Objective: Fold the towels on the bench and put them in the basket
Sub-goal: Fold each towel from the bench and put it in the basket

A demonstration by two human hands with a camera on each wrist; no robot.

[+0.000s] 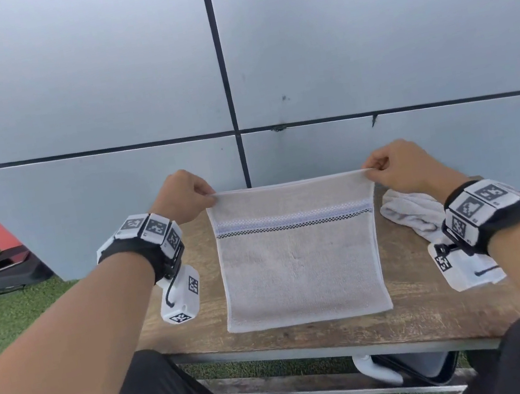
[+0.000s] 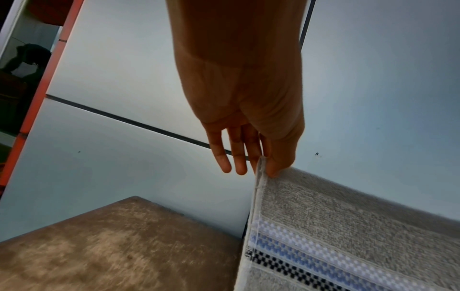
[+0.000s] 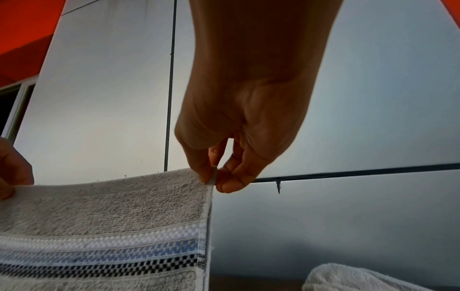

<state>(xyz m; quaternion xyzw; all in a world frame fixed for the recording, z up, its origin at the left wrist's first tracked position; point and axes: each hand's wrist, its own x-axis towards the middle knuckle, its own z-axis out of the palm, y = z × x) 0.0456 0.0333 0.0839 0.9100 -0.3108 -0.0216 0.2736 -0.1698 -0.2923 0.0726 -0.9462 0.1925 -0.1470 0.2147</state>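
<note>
A grey towel (image 1: 301, 266) with a blue-and-black checked band is held up by its two top corners above the wooden bench (image 1: 193, 337); its lower edge hangs near the bench's front. My left hand (image 1: 208, 197) pinches the top left corner (image 2: 263, 169) between thumb and finger, the other fingers loose. My right hand (image 1: 372, 167) pinches the top right corner (image 3: 211, 177). The same towel (image 2: 348, 226) (image 3: 112, 212) fills the lower part of both wrist views. A second, crumpled white towel (image 1: 407, 212) (image 3: 348, 279) lies on the bench at the right. No basket is in view.
A grey panelled wall (image 1: 93, 87) stands right behind the bench. Artificial grass (image 1: 2, 322) surrounds it. A dark case with a device on it (image 1: 9, 270) sits on the grass at the left. Under the bench lies a dark tray-like object (image 1: 420, 366).
</note>
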